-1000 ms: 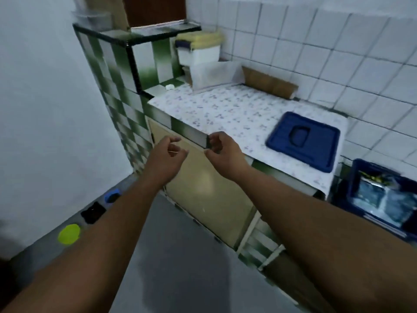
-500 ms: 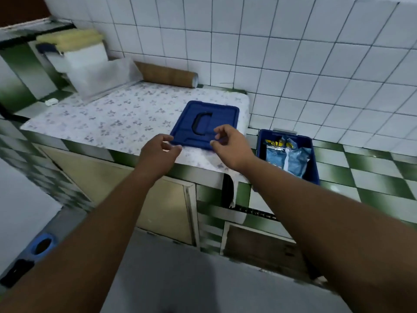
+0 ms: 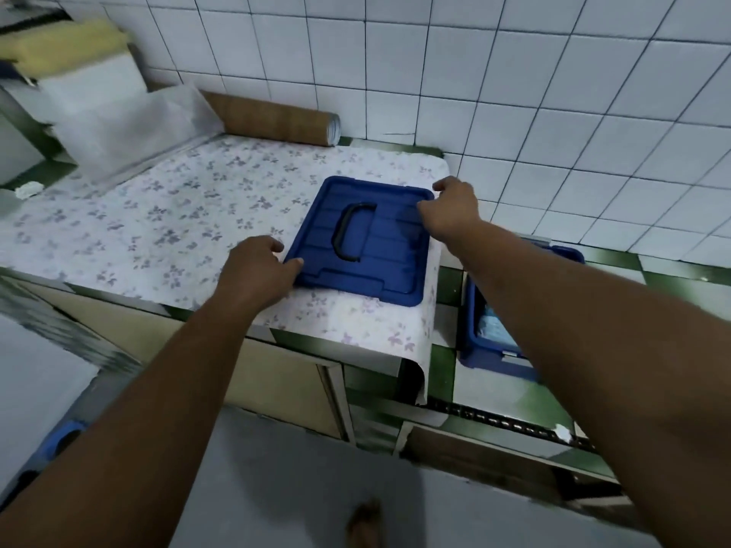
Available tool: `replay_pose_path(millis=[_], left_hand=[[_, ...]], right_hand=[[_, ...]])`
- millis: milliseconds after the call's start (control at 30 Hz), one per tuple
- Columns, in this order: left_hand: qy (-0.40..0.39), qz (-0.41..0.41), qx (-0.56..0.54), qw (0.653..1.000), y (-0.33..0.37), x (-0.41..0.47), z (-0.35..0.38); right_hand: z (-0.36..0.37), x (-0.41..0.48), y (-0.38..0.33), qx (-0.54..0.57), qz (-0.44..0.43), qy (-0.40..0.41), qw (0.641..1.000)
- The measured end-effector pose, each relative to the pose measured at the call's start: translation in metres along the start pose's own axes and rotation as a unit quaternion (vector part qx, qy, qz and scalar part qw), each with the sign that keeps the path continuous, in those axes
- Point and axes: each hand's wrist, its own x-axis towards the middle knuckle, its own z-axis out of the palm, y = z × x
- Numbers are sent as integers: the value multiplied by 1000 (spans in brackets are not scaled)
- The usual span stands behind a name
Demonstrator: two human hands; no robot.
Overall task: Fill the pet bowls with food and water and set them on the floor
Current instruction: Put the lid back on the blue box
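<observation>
A blue plastic lid with a black handle lies flat on the flower-patterned counter near its right end. My left hand holds the lid's near-left corner, thumb on top of the edge. At the far-right corner my right hand curls its fingers round the lid's rim. Below the counter's right end stands an open blue bin with pale blue packets inside, partly hidden by my right forearm. A blue pet bowl sits on the floor at the lower left, cut off by my left arm.
A brown roll lies against the tiled wall behind the lid. A white container with a yellow lid and a clear plastic bag stand at the counter's far left. Cabinet doors are below. My foot shows on the grey floor.
The view swung right from the floor bowls to the counter. Both hands moved forward and spread apart, from the counter's front edge onto opposite corners of the blue lid.
</observation>
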Motion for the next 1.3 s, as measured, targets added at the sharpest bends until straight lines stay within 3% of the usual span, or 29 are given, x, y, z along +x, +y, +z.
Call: replay_pose_path(millis=[133, 233, 567, 767, 933, 1133, 1300], left_hand=[[-3, 6, 24, 1000, 4, -1, 1], [19, 1, 20, 1000, 11, -1, 3], [72, 15, -34, 997, 71, -34, 32], [35, 40, -38, 998, 131, -60, 74], [-17, 55, -1, 998, 169, -87, 124], [-79, 42, 39, 995, 183, -112, 175], [-79, 35, 56, 995, 180, -116, 195]], right_hand=[[3, 18, -1, -80, 19, -55, 995], [8, 22, 3, -34, -1, -96, 995], [-53, 39, 48, 113, -22, -54, 992], [-121, 49, 106, 88, -19, -16, 996], [-164, 40, 171, 31, 5, -40, 999], [-171, 27, 226, -10, 41, -61, 997], [-159, 22, 242, -21, 53, -81, 995]])
